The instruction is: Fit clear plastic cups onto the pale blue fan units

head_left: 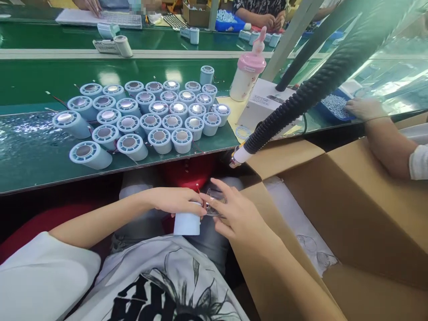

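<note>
My left hand [175,200] is closed over the top of a pale blue cylinder [187,224], held upright over my lap below the table edge. My right hand [230,209] pinches a small clear plastic piece [216,196] right beside the cylinder's top, fingers partly spread. On the green table above lie several more pale blue cylinders [150,120] with shiny round faces, packed in rows, some with thin wires.
A black corrugated hose [301,98] with a white nozzle hangs over the table edge at the right. An open cardboard box [351,200] stands at my right. A pink-capped bottle [247,73] and white device [267,102] sit nearby. Another person's hand [364,109] reaches into a blue tray.
</note>
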### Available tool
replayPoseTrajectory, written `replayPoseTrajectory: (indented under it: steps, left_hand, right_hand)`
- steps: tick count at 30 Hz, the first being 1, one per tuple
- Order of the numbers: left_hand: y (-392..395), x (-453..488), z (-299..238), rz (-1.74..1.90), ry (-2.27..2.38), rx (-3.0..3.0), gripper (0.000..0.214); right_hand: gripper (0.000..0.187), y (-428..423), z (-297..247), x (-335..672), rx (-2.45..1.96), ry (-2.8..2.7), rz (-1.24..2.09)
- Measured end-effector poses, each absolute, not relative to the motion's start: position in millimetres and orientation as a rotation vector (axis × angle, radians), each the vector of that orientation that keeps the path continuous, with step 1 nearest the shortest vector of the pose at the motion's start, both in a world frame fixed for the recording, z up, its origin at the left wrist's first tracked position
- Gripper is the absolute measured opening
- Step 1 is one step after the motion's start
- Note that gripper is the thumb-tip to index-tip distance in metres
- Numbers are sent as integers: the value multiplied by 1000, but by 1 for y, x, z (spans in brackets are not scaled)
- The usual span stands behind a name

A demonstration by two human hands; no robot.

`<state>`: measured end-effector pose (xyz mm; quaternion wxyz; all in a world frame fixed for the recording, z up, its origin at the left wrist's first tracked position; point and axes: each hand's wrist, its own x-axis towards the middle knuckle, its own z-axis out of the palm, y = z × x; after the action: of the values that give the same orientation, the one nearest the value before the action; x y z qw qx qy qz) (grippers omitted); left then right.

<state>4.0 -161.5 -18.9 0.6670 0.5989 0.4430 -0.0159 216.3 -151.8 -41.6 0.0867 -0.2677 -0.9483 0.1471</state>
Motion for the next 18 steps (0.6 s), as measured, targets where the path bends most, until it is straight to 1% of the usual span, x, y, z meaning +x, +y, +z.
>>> replayPoseTrajectory:
  steps: [4,7,10,11,12,15,16,18]
  left_hand:
    - [-167,3,-16,94,1006,1666,23]
    - [-172,3,-16,186,1074,1785,20]
    - [-178,2,-16,306,1207,1773,19]
    - [-180,2,-16,353,1243,1771,21]
    - [-181,1,-17,395,1267,1775,23]
    - [-183,0,-20,433,1273,1785,28]
    - [-183,0,-21,431,1253,1783,27]
    - [-184,0,-23,433,1221,1785,25]
  right_hand:
    - [31,-150,-38,215,-847,-2819,534]
    - [26,-151,-37,215,-810,-2785,851]
    - [8,-153,-40,215,-832,-2556,1209]
    - [8,-154,-42,216,-886,-2466,1265]
    - [12,-155,-43,216,-961,-2396,1282]
    - [25,-157,-48,215,-1122,-2350,1215]
    - [26,-158,-49,215,-1120,-2364,1200]
    - [18,-159,-51,214,-1062,-2356,1207]
